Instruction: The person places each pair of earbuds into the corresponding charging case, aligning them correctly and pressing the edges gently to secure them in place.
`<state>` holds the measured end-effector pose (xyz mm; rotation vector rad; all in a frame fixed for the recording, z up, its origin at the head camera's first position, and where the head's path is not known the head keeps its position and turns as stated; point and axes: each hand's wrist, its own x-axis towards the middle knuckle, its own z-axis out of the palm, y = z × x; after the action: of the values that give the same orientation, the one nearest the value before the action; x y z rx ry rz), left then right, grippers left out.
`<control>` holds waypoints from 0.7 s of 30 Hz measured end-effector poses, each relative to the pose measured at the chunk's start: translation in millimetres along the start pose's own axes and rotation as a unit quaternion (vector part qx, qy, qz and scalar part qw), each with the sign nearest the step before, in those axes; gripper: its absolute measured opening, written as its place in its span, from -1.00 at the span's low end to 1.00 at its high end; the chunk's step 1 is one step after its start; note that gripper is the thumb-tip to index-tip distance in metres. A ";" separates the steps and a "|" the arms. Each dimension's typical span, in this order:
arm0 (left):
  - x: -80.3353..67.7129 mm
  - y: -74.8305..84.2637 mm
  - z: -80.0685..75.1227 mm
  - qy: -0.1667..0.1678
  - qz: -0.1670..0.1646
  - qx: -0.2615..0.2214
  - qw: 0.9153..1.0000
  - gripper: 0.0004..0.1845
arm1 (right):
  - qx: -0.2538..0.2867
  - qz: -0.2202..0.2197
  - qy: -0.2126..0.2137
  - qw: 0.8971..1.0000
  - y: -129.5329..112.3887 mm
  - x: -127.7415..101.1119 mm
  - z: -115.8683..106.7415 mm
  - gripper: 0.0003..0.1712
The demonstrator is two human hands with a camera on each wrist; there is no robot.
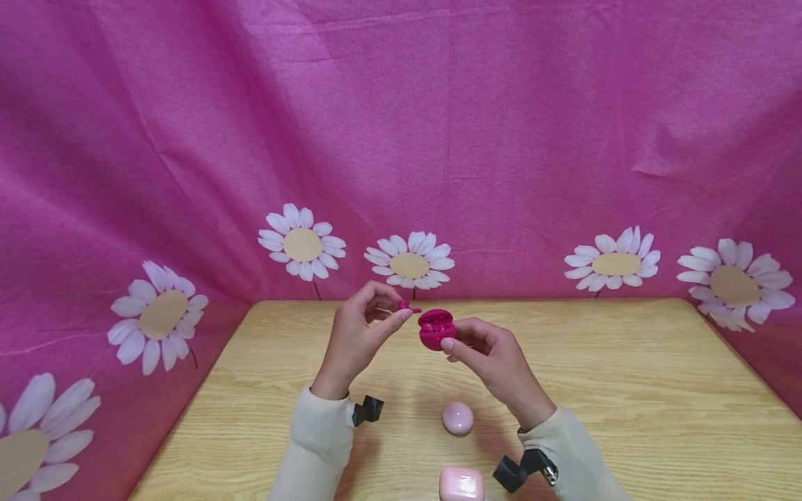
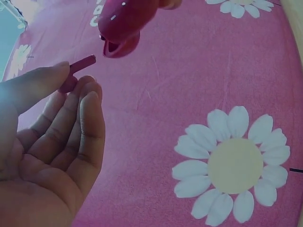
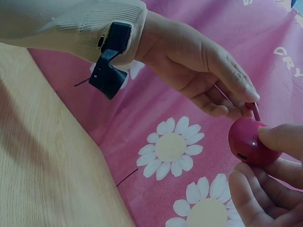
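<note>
Between thumb and fingers, my left hand (image 1: 358,334) pinches a magenta earbud (image 2: 78,71) whose stem points toward the case. My right hand (image 1: 495,358) grips a rounded magenta earbud case (image 1: 436,332) by its right side, above the table. The case's lid stands raised, and something magenta sits inside it in the head view. A small gap separates earbud and case. The right wrist view shows the case's smooth outside (image 3: 251,142) with a small port slot, the other hand's earbud stem (image 3: 256,111) just above it.
A round pale pink case (image 1: 458,418) lies on the wooden table (image 1: 626,376) below the hands. Nearer the front edge is a squarish pink case (image 1: 461,483). A pink cloth with daisies (image 1: 501,139) hangs around the table's back and sides.
</note>
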<state>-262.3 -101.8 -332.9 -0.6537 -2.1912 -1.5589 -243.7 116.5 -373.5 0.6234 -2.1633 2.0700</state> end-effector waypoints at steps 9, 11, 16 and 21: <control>-5.2 27.7 -0.5 -0.016 0.019 0.013 1.000 -0.80 | -0.004 -0.003 0.002 1.000 -0.7 0.0 0.3 -0.72; -5.1 23.8 0.5 -0.019 0.023 0.019 0.999 -0.80 | -0.007 -0.005 0.003 1.000 -0.6 -0.1 0.3 -0.73; -3.8 6.8 3.5 -0.017 0.027 0.020 0.999 -0.80 | -0.016 -0.009 0.005 1.000 0.0 -0.3 0.5 -0.73; -4.1 7.9 3.8 -0.014 0.038 0.019 0.999 -0.83 | -0.022 -0.013 0.006 1.000 0.6 -0.2 0.8 -0.74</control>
<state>-254.6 -96.7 -330.2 -0.7431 -2.1844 -1.4743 -243.5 115.8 -374.2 0.6301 -2.1769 2.0023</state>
